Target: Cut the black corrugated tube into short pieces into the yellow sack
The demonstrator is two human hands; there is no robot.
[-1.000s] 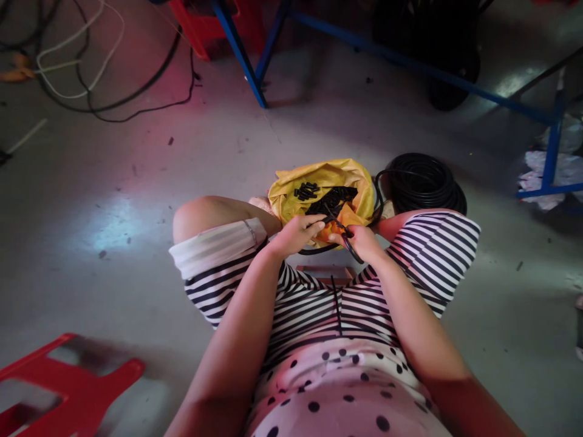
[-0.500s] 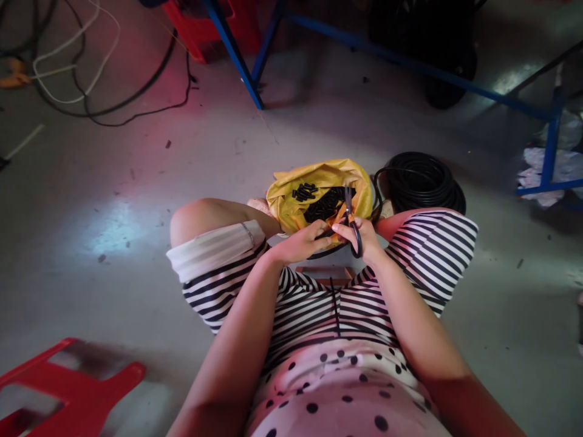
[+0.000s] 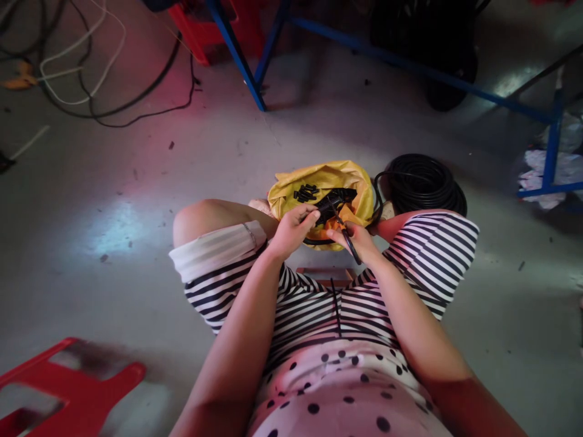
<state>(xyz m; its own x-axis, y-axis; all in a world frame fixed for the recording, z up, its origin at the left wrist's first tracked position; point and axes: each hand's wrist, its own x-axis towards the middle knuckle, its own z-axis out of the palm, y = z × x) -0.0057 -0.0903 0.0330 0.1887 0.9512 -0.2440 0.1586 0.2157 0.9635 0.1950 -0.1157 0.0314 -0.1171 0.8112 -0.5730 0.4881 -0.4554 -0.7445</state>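
Observation:
My right hand (image 3: 359, 241) grips scissors (image 3: 350, 243) with dark handles, blades pointing away over a yellow bag (image 3: 285, 203). Close on the left, my left hand (image 3: 293, 232) is closed at the bag's near rim, thumb and finger together; black pieces lie behind its fingertips, and whether it pinches one I cannot tell. Short black tube pieces (image 3: 306, 193) lie inside the open bag, some apart at the left and more heaped in the middle. Black tubing from a coil (image 3: 426, 182) runs to the bag's right side. A black length also shows along the near rim, below my hands.
A red stool (image 3: 77, 382) is at the lower left, another (image 3: 195, 36) at the top. Blue metal frame legs (image 3: 255, 79) cross the far side. Loose cables (image 3: 136, 100) lie on the floor at upper left, and white plastic bags (image 3: 537, 176) at right.
My left hand has moved forward and left, away from the right hand and over the bag. The scissors have turned, their blades now tilted left and lower over the black pieces.

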